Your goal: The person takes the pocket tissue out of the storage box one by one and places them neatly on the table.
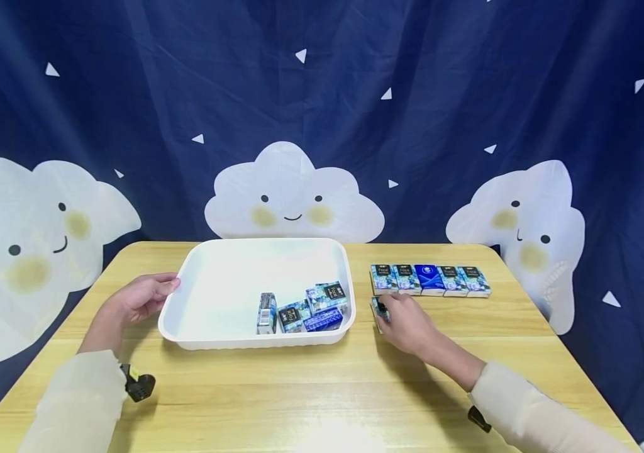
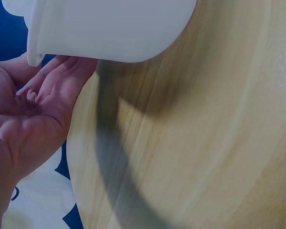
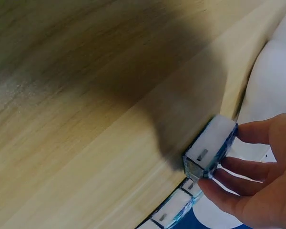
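At the left end of a white tray [image 1: 214, 289], my left hand [image 1: 142, 299] holds the rim. Its thumb is at the edge, and the fingers [image 2: 66, 78] reach underneath in the left wrist view. My right hand [image 1: 409, 326] grips a small blue-patterned tissue pack [image 3: 210, 143] by its sides, just right of the tray. In the head view the hand covers most of this pack. Behind it, several tissue packs [image 1: 429, 278] lie side by side in a row, the middle one plain dark blue. More packs [image 1: 294, 314] lie loosely in the tray's right front part, one standing on edge.
A light wooden table [image 1: 277, 390] carries everything. Close behind its far edge hangs a dark blue curtain [image 1: 333, 75] printed with white smiling clouds. A black wrist device [image 1: 138, 384] is strapped at the left sleeve, another [image 1: 478, 418] at the right.
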Demonstrator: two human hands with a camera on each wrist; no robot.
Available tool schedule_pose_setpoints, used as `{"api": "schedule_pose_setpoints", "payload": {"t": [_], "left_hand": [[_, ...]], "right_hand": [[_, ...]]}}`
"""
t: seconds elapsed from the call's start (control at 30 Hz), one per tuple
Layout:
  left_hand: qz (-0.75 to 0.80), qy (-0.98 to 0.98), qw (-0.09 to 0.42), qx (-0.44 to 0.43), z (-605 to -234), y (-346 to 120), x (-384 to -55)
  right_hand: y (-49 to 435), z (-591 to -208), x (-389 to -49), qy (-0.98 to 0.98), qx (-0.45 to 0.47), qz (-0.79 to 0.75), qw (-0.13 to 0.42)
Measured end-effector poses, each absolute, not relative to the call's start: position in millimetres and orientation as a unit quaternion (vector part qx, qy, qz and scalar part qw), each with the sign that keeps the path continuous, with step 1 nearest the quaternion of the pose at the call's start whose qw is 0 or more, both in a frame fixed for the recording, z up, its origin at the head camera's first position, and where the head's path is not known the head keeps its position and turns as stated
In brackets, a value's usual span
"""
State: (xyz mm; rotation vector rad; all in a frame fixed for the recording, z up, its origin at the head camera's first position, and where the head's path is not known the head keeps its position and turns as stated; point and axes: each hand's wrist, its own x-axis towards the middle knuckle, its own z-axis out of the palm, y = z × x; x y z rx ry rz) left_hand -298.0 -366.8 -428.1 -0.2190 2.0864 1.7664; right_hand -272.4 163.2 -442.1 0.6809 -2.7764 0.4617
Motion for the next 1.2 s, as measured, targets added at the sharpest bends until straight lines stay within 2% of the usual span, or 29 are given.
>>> {"api": "schedule_pose_setpoints", "payload": {"t": [0.43, 1.03, 1.2], "left_hand": [[0.625, 0.750, 0.200, -0.078, -429, -368, -297], [0.629, 0.749, 0.192, -0.079, -430, -370, -296], [0.637, 0.743, 0.192, -0.073, -429, -369, -297]], "right_hand": [[202, -432, -271, -0.969, 0.184, 0.160, 0.050], [280, -429, -278, -0.984, 0.098, 0.142, 0.040], [302, -426, -281, -0.986, 0.071, 0.149, 0.022]]}}
